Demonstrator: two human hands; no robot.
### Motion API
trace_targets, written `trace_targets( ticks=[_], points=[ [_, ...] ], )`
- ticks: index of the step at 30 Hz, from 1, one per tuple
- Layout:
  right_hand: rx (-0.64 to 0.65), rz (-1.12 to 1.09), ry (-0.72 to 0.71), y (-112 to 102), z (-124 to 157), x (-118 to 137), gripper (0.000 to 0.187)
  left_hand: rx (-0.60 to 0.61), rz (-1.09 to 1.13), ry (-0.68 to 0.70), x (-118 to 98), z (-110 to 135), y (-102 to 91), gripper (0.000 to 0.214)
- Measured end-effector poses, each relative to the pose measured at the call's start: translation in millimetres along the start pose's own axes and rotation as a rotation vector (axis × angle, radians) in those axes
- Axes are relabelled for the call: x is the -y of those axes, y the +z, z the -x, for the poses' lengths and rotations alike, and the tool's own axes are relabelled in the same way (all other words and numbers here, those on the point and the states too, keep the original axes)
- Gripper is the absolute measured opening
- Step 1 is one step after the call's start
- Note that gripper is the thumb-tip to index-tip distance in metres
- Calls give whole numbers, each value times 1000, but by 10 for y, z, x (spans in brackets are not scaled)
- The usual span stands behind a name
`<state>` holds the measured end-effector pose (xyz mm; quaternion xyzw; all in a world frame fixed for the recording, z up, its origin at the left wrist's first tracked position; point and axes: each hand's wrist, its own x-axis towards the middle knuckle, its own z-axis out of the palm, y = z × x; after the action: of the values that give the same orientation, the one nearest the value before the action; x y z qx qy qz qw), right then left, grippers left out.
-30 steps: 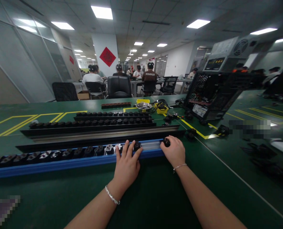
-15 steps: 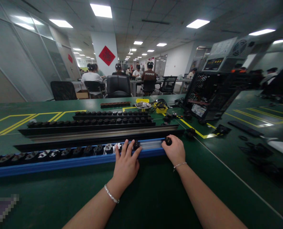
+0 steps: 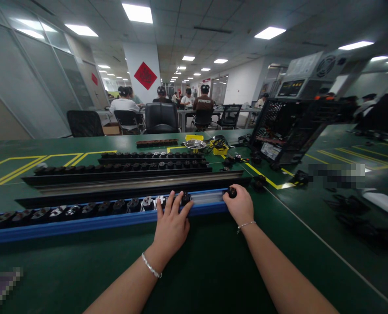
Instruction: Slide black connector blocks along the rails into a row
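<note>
A long blue track rail (image 3: 115, 222) lies across the table in front of me, filled along its left part with a row of socket modules (image 3: 91, 207), mostly black with a few white ones. My left hand (image 3: 171, 222) rests over the rail with fingers spread, the fingertips touching or beside a black module (image 3: 185, 198). A bare stretch of the rail's channel (image 3: 209, 198) shows between my hands. At the rail's right end, my right hand (image 3: 240, 204) pinches a round black socket module (image 3: 232, 192) between thumb and fingers.
Behind the blue rail lie dark metal rails (image 3: 135, 185) and further rows of black modules (image 3: 125, 166). A metal dish (image 3: 195, 144) and tangled black cables (image 3: 220, 142) sit farther back. An open computer case (image 3: 279, 131) stands at right, near loose black parts (image 3: 346, 203).
The view has shifted very slightly. Both hands and the modules stay in practically the same place on the rail.
</note>
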<state>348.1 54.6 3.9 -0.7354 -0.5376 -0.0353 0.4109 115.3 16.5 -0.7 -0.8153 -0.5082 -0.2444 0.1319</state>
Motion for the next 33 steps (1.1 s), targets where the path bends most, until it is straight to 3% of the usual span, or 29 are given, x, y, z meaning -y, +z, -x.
trace_targets(
  ticks=[16,33],
  points=[
    [-62,-43,16,33,-52,-101,31,-3,4,-1,-4,0,-2,51],
    [-18,-17,108,-40,-97,-118,32,8,3,-1,4,-2,10,50]
  ],
)
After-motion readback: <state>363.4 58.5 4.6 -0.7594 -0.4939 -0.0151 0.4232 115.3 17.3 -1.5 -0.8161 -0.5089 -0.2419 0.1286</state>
